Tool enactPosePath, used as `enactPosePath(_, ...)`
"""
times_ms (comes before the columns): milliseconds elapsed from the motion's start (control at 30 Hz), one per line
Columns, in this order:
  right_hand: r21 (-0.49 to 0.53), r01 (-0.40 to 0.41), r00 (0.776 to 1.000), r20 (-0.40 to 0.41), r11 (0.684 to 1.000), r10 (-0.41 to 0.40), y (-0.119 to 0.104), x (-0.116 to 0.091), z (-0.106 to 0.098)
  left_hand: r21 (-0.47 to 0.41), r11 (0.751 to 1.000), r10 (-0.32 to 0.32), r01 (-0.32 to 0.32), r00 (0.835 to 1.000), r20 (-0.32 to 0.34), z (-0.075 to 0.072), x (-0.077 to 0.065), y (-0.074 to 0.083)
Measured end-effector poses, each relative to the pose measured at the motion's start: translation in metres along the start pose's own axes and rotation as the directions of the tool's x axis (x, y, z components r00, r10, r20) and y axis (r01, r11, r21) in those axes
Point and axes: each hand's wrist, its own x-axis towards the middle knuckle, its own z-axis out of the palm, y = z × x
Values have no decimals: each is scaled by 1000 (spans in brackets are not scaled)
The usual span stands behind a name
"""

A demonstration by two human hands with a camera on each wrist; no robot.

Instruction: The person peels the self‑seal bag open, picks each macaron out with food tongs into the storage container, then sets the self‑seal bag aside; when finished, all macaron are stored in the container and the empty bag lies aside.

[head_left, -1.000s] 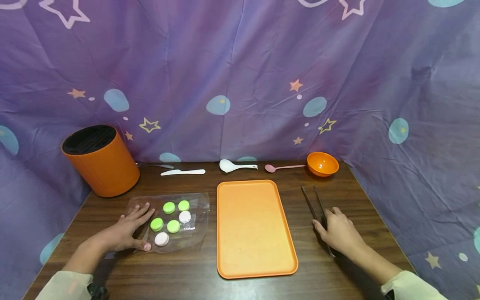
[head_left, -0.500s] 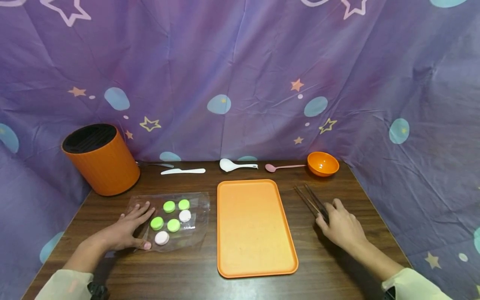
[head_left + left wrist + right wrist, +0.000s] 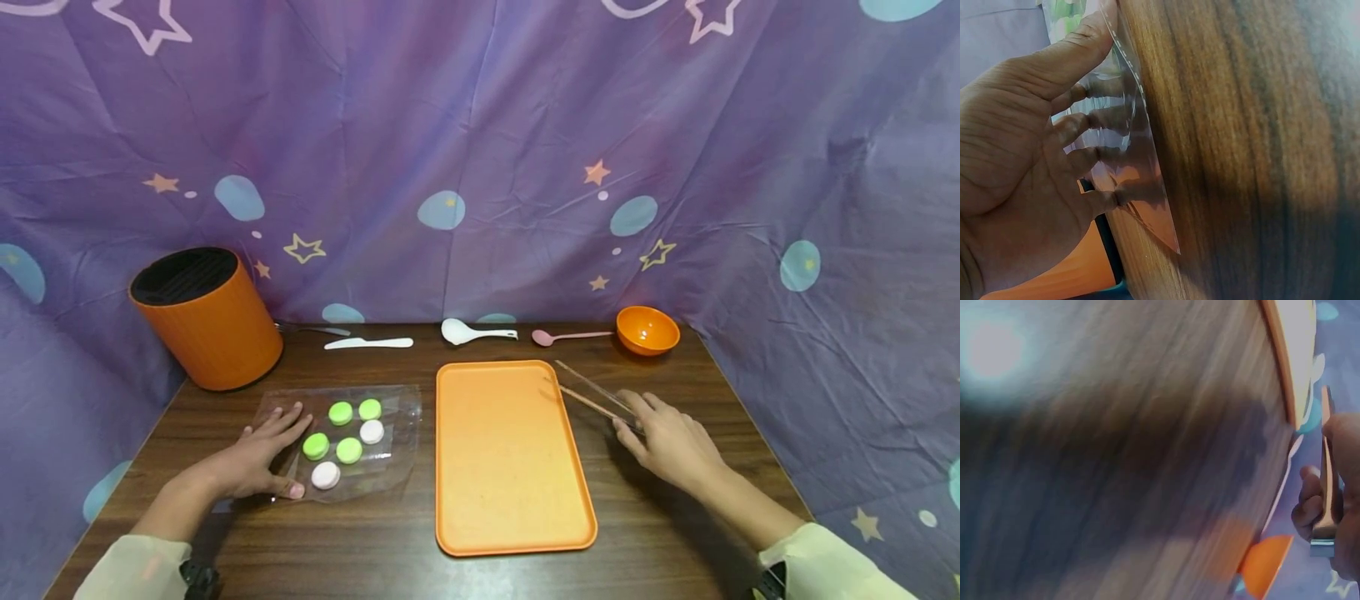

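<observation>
My left hand (image 3: 262,454) lies with fingers spread on the left edge of a clear plastic bag (image 3: 405,446). Several round macaron-like pieces show at the bag, some green (image 3: 341,413), some white (image 3: 326,476). In the left wrist view, the thumb and fingertips rest along the bag's edge (image 3: 1138,84). On the right, my right hand (image 3: 675,446) grips slim metal tongs (image 3: 592,404) with their two arms spread apart. Their tips point left, at the far right edge of an orange tray (image 3: 513,467). The right wrist view shows the tongs' squared end (image 3: 1324,547) below the fingers.
Along the back lie a fork (image 3: 322,330), a white knife (image 3: 367,342), a white ladle (image 3: 459,332) and a pink spoon (image 3: 546,337). An orange bowl (image 3: 647,325) stands at back right, an orange knife block (image 3: 217,333) at back left. A purple curtain (image 3: 390,125) hangs behind.
My right hand has lifted the tongs and swung their tips left to the tray's edge. The left hand stays on the bag.
</observation>
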Motion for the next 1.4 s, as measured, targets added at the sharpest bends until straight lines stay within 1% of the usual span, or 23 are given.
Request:
enactPosePath(33, 6, 26, 1000, -10, 1000, -26, -3, 3, -1, -10, 1000, -4, 4, 1000, 3, 0, 0, 1)
enactPosePath(100, 18, 76, 997, -26, 997, -75, -9, 8, -1, -3, 1000, -7, 7, 1000, 3, -1, -1, 2)
enactPosePath(167, 31, 123, 992, -40, 992, -121, -15, 13, -1, -13, 1000, 0, 0, 1000, -3, 0, -1, 1)
enactPosePath(233, 43, 170, 984, -53, 985, -167, -20, 19, -1, -4, 1000, 9, -9, 1000, -13, 1, 0, -2)
enactPosePath(367, 48, 255, 966, -55, 966, -252, -31, 29, 0, -15, 1000, 20, -21, 1000, -20, 5, 2, -8)
enactPosePath(400, 49, 274, 961, -54, 961, -271, -34, 31, 0, -16, 1000, 10, -10, 1000, -19, 5, 4, -9)
enactPosePath(500, 52, 322, 946, -48, 945, -319, -42, 37, 2, -32, 999, -1, 0, 1000, -21, 10, 8, -21)
enactPosePath(567, 64, 344, 939, -41, 937, -342, -48, 42, 4, -20, 1000, 10, -10, 1000, -20, 14, 10, -32)
enactPosePath(600, 68, 352, 936, -34, 933, -351, -51, 44, 5, -28, 1000, 2, -2, 1000, -23, 16, 12, -38)
enactPosePath(700, 77, 372, 928, -6, 925, -373, -62, 50, 9, -13, 1000, 4, -5, 1000, -31, 20, 16, -50)
enactPosePath(733, 77, 379, 925, 2, 922, -380, -66, 52, 11, -6, 1000, 8, -8, 999, -32, 20, 17, -52)
enactPosePath(867, 74, 414, 909, 28, 908, -416, -83, 59, 16, 8, 1000, -19, 19, 999, -28, 21, 20, -56)
enactPosePath(1033, 69, 461, 885, 31, 885, -464, -101, 67, 25, -6, 999, -46, 46, 999, 0, 21, 23, -59)
enactPosePath(1133, 76, 483, 874, 26, 872, -486, -111, 72, 32, -14, 999, -50, 50, 999, 2, 19, 21, -55)
enactPosePath(1167, 78, 486, 872, 27, 870, -489, -114, 73, 34, -3, 999, -36, 36, 999, -1, 19, 21, -56)
enactPosePath(1300, 78, 497, 866, 23, 864, -500, -125, 80, 42, 9, 1000, -20, 21, 999, -25, 17, 19, -48)
enactPosePath(1367, 75, 495, 866, 37, 865, -499, -131, 82, 46, 24, 999, -23, 24, 999, -26, 17, 19, -48)
enactPosePath(1400, 70, 497, 865, 46, 865, -500, -134, 84, 48, 17, 999, -38, 39, 999, -24, 17, 20, -47)
